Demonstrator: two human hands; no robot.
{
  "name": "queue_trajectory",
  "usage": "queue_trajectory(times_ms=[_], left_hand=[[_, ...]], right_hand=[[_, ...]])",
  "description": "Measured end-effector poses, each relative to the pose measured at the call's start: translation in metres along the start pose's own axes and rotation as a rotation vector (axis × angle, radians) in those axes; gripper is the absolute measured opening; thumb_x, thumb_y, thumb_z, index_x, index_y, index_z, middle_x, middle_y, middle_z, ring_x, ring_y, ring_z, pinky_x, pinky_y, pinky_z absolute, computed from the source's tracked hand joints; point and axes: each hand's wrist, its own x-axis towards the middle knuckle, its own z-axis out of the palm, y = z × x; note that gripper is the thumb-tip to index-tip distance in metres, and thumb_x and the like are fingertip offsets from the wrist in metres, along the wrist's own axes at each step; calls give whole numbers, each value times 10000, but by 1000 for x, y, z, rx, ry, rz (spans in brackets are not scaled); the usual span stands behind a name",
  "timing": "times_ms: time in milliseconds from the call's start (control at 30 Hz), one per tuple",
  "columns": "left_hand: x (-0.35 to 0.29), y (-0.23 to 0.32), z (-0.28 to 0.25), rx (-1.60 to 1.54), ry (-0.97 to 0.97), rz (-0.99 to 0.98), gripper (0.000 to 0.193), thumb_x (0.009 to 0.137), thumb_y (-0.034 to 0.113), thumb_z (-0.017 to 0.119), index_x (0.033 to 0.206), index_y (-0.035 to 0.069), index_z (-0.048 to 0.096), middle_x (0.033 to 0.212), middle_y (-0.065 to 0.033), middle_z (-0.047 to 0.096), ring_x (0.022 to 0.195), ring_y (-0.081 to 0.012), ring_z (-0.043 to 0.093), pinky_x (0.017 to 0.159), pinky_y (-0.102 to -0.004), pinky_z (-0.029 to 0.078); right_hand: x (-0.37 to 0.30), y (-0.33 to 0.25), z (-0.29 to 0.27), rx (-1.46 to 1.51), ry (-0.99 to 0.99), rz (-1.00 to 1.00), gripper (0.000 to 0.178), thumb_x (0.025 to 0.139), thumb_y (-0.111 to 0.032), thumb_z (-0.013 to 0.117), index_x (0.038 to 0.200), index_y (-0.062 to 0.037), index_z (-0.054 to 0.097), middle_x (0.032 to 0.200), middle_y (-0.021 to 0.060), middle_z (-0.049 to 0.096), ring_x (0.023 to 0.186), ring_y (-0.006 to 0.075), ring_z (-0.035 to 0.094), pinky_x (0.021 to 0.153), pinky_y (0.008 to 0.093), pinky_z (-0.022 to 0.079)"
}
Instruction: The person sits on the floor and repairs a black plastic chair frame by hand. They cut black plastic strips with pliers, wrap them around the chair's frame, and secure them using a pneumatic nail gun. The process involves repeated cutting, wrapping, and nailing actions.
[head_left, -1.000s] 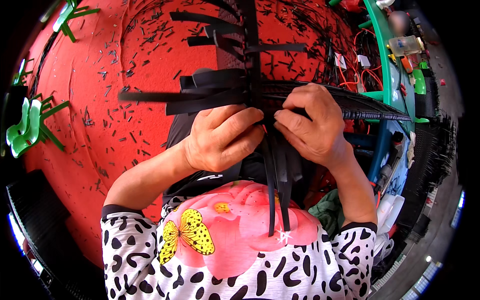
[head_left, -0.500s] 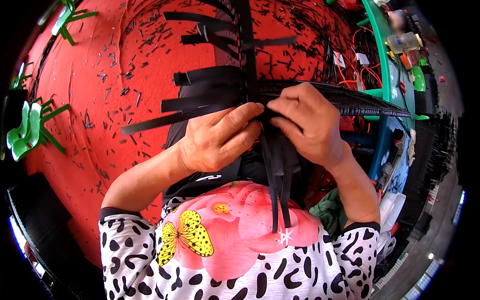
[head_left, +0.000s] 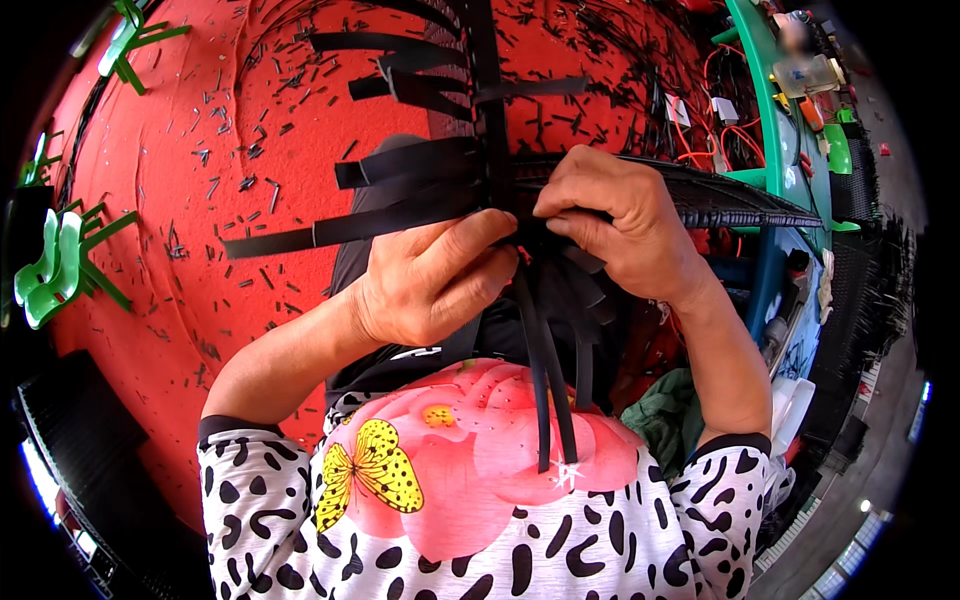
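Over my lap lies a black woven piece (head_left: 740, 195), with a dark upright band (head_left: 487, 110) running away from me. Flat black strips (head_left: 400, 165) stick out to the left of the band, and other loose strips (head_left: 545, 350) hang down over my shirt. My left hand (head_left: 440, 275) is closed at the band's near end, thumb and forefinger pinching a black strip there. Just right of it my right hand (head_left: 615, 225) is closed in a pinch on a black strip, mostly hidden by the fingers and dark weave.
Short black offcuts (head_left: 270, 195) litter the red floor covering (head_left: 170, 260). Green chairs (head_left: 65, 255) stand at the left. Along the right runs a green-framed table (head_left: 765, 110) with bottles and tools, red cords (head_left: 740, 140) beside it. A green cloth (head_left: 660, 415) lies by my right elbow.
My right hand has shifted slightly up and right, away from my left. The woven piece and its left-hand strips have moved a little leftward; the hanging strips have spread.
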Motion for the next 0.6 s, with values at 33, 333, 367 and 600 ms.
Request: queue_trajectory(times_ms=[33, 333, 367, 600], left_hand=[[-1, 1, 0, -13, -12, -18, 278, 571, 46, 683, 839, -17, 644, 993, -180, 612, 688, -228, 625, 543, -300, 496], [0, 7, 1, -87, -52, -188, 276, 618, -54, 643, 893, -24, 647, 1036, -183, 610, 781, -272, 641, 599, -314, 524], [4, 4, 3, -80, -1, -176, 292, 584, -22, 647, 876, -11, 639, 1011, -148, 606, 699, -264, 626, 550, -323, 509], [15, -4, -3, -121, -59, -281, 306, 597, -94, 616, 890, -5, 624, 1013, -146, 599, 783, -269, 620, 649, -333, 496]], right_hand=[[-1, 2, 0, 25, -11, -24, 150, 718, 58, 668, 849, -8, 639, 781, 97, 578, 752, 258, 608, 646, 319, 475], [-5, 12, -2, -51, 17, -157, 200, 742, 68, 628, 922, -18, 633, 817, 87, 589, 768, 230, 603, 670, 300, 478], [-5, 11, -2, -3, 85, -149, 199, 747, 71, 613, 925, -17, 631, 821, 85, 591, 768, 225, 603, 672, 300, 478], [-21, 8, -14, -106, 392, -323, 234, 688, 75, 596, 905, -7, 631, 906, 116, 620, 880, 267, 614, 782, 336, 489]])
